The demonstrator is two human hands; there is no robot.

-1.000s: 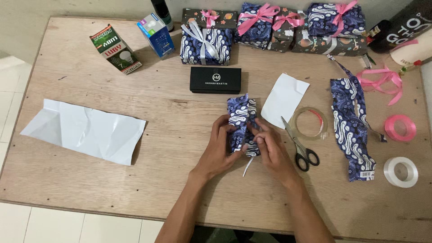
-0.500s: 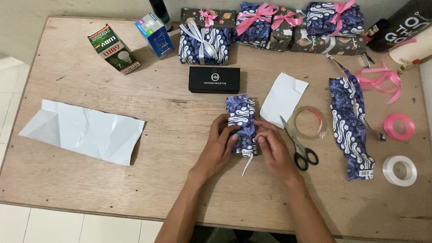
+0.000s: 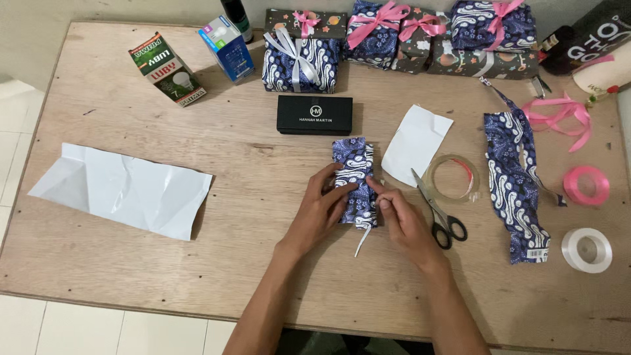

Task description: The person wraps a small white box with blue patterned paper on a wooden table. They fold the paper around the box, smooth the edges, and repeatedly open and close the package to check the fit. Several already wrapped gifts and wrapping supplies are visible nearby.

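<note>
Near the middle of the wooden bench (image 3: 263, 276), a small parcel (image 3: 353, 172) wrapped in blue-and-white patterned paper lies lengthwise, pointing away from the person. Both hands are on its near end. The left hand (image 3: 319, 213) rests against the parcel's left side, its fingers (image 3: 334, 190) spread flat over the wrapping and pressing it down. The right hand (image 3: 402, 217) sits at the parcel's right edge, thumb and forefinger pinched together on the paper's folded edge. So the hands are close together with the parcel's near half clamped between them, while its far half lies uncovered beyond the fingertips. A narrow white ribbon end (image 3: 362, 238) hangs out from under the parcel's near edge, between the two wrists.

Just beyond the parcel lies a flat black box (image 3: 314, 115). To the right of the parcel lies a white paper scrap (image 3: 415, 141), and beside the right hand lie black-handled scissors (image 3: 439, 212), partly over a clear tape roll (image 3: 452, 178). Farther right lies a long strip of the same patterned paper (image 3: 516, 181), a pink ribbon roll (image 3: 586, 185) and a white ribbon roll (image 3: 586, 250). A large white sheet (image 3: 121, 189) lies well apart on the left. Along the far edge stands a row of wrapped gifts (image 3: 394, 36) tied with pink and white bows.
</note>
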